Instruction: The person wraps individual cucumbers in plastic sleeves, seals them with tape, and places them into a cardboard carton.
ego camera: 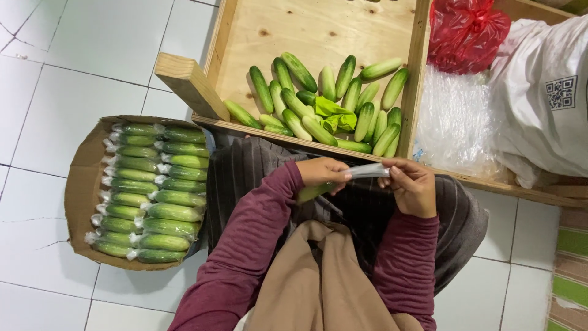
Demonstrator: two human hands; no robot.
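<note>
Over my lap, my left hand (323, 171) grips a green cucumber (313, 192) whose tip sticks out below the fingers. My right hand (413, 186) pinches the end of the clear plastic wrap (366, 171) stretched between both hands around that cucumber. Just beyond my hands, a pile of loose unwrapped cucumbers (324, 101) lies in a wooden tray (245, 37), with a crumpled green bit among them. To my left, a cardboard box (82, 184) holds rows of wrapped cucumbers (153, 190).
A wooden divider (414, 73) separates the tray from a compartment with a stack of clear plastic bags (453, 116), a red plastic bag (467, 30) and a white sack (545, 98). White floor tiles (73, 73) surround the box. A green-striped mat (569, 270) lies at the right.
</note>
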